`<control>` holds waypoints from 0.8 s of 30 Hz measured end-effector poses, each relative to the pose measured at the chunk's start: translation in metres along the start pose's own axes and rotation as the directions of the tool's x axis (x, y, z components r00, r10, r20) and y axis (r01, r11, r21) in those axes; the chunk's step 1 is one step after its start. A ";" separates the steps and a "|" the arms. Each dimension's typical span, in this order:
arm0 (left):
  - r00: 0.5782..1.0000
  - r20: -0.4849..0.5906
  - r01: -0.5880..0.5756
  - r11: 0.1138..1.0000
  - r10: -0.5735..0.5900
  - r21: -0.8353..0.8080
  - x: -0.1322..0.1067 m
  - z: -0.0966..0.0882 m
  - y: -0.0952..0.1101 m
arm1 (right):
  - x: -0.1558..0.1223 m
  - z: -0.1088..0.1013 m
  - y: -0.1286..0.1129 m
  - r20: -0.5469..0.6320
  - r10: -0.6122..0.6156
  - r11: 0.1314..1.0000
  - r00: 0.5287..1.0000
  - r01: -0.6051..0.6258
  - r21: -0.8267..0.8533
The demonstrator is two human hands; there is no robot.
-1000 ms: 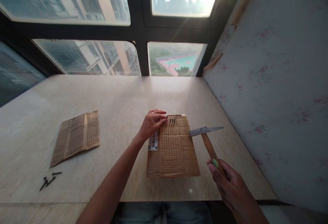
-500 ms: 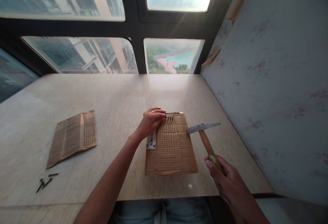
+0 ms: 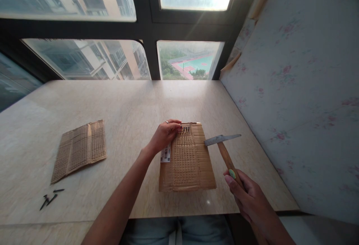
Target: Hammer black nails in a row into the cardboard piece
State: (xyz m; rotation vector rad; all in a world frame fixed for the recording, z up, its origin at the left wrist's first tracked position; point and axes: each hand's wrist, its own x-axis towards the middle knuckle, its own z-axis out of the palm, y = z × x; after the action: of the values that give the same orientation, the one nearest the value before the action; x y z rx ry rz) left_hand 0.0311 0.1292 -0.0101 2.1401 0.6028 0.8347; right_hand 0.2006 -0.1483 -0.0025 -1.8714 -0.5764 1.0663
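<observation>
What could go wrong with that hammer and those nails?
Fingers could get hit: the left hand is right beside the row of nails at the labelled cardboard's far end, and the right hand grips the hammer. A swing landing a bit to the left might catch them.

Also, the loose nails lying on the countertop might roll or poke someone if bumped.

Mid-frame, the left hand [image 3: 165, 135] hides the upper left corner of the cardboard [image 3: 206, 170] and, it seems, most of a nail [image 3: 181, 127], print on the label [image 3: 165, 154] is too small to read, the right hand [image 3: 246, 191] covers part of the hammer [image 3: 227, 157], and both forearms [image 3: 120, 196] leave the bottom edge.
</observation>
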 end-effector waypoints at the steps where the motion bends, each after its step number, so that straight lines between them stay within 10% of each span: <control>1: 1.000 -0.001 -0.002 1.000 0.002 0.000 0.000 0.000 0.000 | -0.001 0.000 -0.002 -0.006 -0.001 1.000 1.000 0.001 0.001; 16: 0.997 0.001 -0.074 0.994 0.074 0.082 -0.002 -0.002 0.003 | 0.000 0.011 -0.060 0.023 -0.190 0.976 0.982 0.191 -0.107; 24: 0.994 0.025 -0.109 0.985 0.106 0.133 -0.002 -0.003 0.011 | 0.031 0.023 -0.114 0.253 -0.427 0.640 0.868 0.488 -0.594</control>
State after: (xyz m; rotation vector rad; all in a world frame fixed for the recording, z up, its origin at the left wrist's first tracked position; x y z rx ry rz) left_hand 0.0293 0.1227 -0.0012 2.3173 0.5521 0.8536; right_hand 0.2004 -0.0573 0.0769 -2.0628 -1.5509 0.6336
